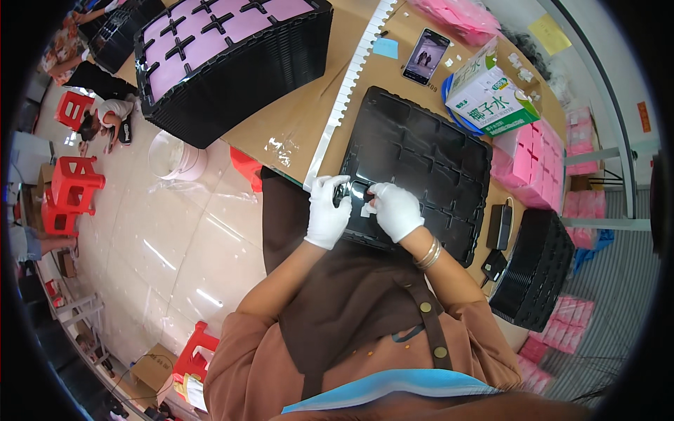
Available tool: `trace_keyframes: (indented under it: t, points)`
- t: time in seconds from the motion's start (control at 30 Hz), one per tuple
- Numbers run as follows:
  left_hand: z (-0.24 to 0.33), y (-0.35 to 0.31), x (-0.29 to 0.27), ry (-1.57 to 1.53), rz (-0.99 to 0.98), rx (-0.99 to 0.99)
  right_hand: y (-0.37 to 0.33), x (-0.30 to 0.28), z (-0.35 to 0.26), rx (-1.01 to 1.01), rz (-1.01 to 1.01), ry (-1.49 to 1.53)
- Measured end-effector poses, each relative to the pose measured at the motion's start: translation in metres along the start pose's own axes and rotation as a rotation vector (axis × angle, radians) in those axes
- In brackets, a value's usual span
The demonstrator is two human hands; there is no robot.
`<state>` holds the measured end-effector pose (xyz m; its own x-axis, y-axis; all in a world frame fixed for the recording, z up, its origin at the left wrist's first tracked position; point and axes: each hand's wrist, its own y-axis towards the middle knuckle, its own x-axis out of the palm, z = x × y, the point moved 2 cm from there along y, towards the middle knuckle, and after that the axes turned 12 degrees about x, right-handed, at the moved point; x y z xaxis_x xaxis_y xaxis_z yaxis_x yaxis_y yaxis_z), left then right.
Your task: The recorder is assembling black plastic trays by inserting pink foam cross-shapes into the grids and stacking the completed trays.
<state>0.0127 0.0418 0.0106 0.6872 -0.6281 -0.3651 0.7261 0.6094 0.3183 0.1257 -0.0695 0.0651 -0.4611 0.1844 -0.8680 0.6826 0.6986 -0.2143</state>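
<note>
A black plastic tray (421, 168) with a grid of shallow compartments lies on the cardboard-covered table in front of me. My left hand (328, 212), in a white glove, is at its near left corner, its fingers curled at a small glossy dark piece that I cannot identify. Beside it, my right hand (397, 211), also gloved, has thumb and fingers pinched together over the tray. What the pinch holds is hidden. A small white scrap (367, 210) shows between the hands, just below the right fingertips.
Stacked black trays with pink sheeting (239, 77) stand at the far left. A white notched strip (344, 98) crosses the table. Beyond the tray are a phone (425, 57) and a green-and-white carton (491, 98). Pink packs (530, 158) and more black trays (535, 270) sit right.
</note>
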Motion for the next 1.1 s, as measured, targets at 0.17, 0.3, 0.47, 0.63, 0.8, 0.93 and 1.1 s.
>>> trace_keyframes:
  t: [0.17,0.3,0.47,0.63,0.8,0.93,1.1]
  points:
    - [-0.001,-0.001,0.000,-0.016,0.003,-0.014,-0.006,-0.002,0.004,0.122,-0.415,0.289]
    - [0.000,0.001,0.000,-0.024,0.015,-0.012,0.000,-0.008,-0.001,0.037,-0.070,0.068]
    - [-0.002,-0.001,0.000,-0.054,-0.001,-0.047,0.001,0.001,-0.008,0.077,-0.152,-0.007]
    - [0.004,0.000,-0.002,-0.002,0.005,-0.019,-0.007,0.010,-0.014,0.018,-0.085,-0.117]
    - [0.008,0.001,-0.004,0.030,-0.015,-0.024,-0.015,-0.046,-0.009,-0.230,0.158,0.126]
    - [0.004,0.000,-0.007,0.060,0.011,-0.008,0.055,-0.188,0.056,0.057,0.803,0.517]
    - [0.008,0.005,0.000,0.016,-0.029,-0.019,0.142,-0.303,0.160,0.275,0.781,0.158]
